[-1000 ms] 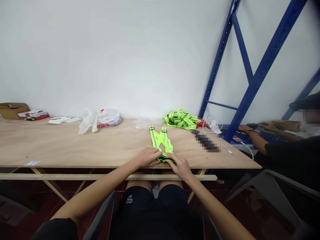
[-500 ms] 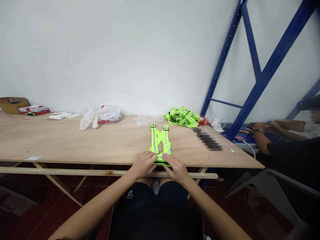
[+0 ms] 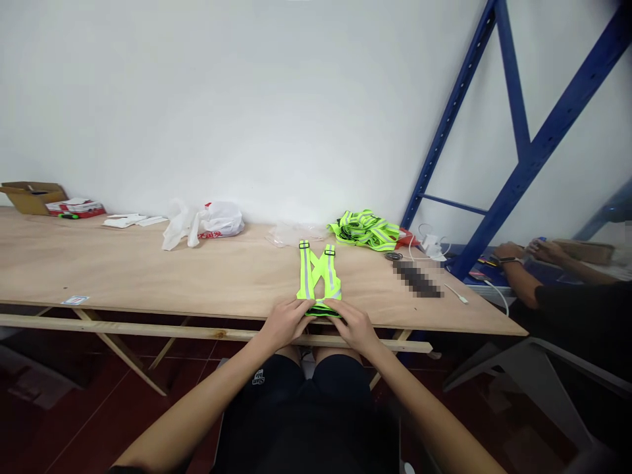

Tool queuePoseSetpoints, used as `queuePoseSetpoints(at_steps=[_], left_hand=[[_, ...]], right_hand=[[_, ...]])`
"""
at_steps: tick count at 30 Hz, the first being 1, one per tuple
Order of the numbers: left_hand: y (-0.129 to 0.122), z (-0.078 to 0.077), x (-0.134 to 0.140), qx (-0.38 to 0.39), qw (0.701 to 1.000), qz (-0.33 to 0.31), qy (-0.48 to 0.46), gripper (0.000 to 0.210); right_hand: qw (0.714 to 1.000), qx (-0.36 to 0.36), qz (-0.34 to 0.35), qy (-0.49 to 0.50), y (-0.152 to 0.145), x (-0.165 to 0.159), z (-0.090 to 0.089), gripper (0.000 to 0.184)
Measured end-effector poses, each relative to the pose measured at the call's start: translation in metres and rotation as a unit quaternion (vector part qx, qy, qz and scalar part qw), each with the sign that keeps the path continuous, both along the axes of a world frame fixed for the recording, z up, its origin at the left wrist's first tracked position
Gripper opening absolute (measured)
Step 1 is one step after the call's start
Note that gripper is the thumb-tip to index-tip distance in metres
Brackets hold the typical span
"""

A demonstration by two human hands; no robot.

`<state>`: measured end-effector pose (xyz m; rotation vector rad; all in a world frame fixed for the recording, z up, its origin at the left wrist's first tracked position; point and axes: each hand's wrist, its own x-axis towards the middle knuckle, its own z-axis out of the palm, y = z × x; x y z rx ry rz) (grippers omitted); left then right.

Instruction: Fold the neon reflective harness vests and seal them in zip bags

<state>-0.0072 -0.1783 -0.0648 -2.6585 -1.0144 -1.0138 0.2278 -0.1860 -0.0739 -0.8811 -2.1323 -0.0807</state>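
Observation:
A neon-yellow reflective vest point(image 3: 306, 273) with grey stripes and black strap buckles lies on the wooden table point(image 3: 237, 276) in front of me. Its two straps point away toward the wall and cross in the middle. My left hand point(image 3: 286, 322) pinches the near left corner of the waistband, at the table's front edge. On the near right corner, my right hand point(image 3: 356, 326) grips the same band between thumb and fingers. Black lining shows along the band's near edge between the hands. My fingertips partly cover both corners.
Behind the vest lie a pile of similar vests point(image 3: 365, 230) and a clear plastic sheet point(image 3: 293, 234). White plastic bags point(image 3: 222, 220) and a cardboard box point(image 3: 33, 197) stand further left. A blue metal rack point(image 3: 449, 125) rises at right, where a co-worker's arm point(image 3: 523, 276) shows.
Both hands still hold the vest's waistband, with its near edge now slightly further up in view and the fingers shifted a little. The camera view has turned slightly.

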Motion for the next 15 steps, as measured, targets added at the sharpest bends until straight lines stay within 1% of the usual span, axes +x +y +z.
queuePoseSetpoints(at_steps=[4, 7, 9, 11, 15], left_hand=[[0.015, 0.013, 0.003, -0.098, 0.994, 0.031, -0.022, 0.028], [0.034, 0.023, 0.005, -0.177, 0.983, 0.044, -0.035, 0.031], [0.049, 0.028, 0.008, -0.215, 0.975, 0.044, -0.032, 0.033], [0.061, 0.031, 0.011, -0.237, 0.97, 0.042, -0.023, 0.037], [0.079, 0.028, 0.018, -0.243, 0.969, 0.053, -0.008, 0.036]], right_hand=[[0.996, -0.078, 0.004, 0.045, 0.018, -0.003, 0.018, 0.028], [0.99, -0.133, 0.006, 0.044, 0.038, -0.002, 0.027, 0.025], [0.986, -0.163, 0.001, 0.037, 0.051, 0.0, 0.028, 0.026], [0.984, -0.177, -0.002, 0.03, 0.062, 0.003, 0.025, 0.029], [0.986, -0.161, -0.03, 0.018, 0.073, 0.006, 0.016, 0.03]])
